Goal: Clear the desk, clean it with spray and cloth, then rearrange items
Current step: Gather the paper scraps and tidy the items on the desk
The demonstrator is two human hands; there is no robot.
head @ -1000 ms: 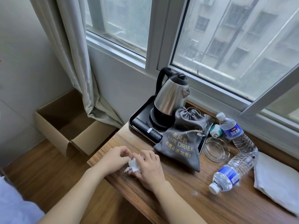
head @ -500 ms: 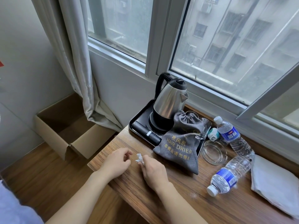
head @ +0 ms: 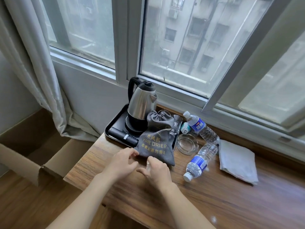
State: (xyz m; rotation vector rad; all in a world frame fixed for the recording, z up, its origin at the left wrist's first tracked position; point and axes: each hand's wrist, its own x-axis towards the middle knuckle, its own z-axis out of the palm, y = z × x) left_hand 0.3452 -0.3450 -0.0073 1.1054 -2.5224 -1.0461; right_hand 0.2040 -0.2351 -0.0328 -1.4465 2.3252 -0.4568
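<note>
Hair-drier bag lay half on the black tray, half on the desk, long axis running away from the person toward the kettle. Left hand touched the bag's near-left corner, fingers loosely curled; grip unclear. Right hand just short of the bag's near edge, something small and pale at its fingertips. Left was nearer.

Bare desk front-right, bag — bottles behind
</note>
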